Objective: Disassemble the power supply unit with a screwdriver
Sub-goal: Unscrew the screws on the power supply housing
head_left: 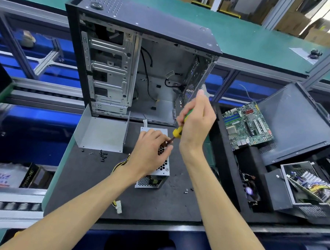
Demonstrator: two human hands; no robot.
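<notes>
Power supply unit (162, 169): mid-surface (80, 187). My right hand (195, 124) grips screwdriver (179, 130); my left hand (151, 152) pinches its shaft over the unit.

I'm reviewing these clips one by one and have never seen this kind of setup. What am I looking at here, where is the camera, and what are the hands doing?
There is no robot: a person works with bare hands, and the single picture comes from a camera worn on their head, looking down.

On the black work mat lies a small metal power supply unit, with its yellow-and-black cable and white connector trailing toward the viewer.

The right hand holds a yellow-and-green screwdriver in its grip, its tip angled down at the unit. The left hand rests on the unit, fingers curled near the shaft.

Behind stands an emptied computer case; loose screws lie on the mat, and a motherboard sits in a bin to the right.
</notes>
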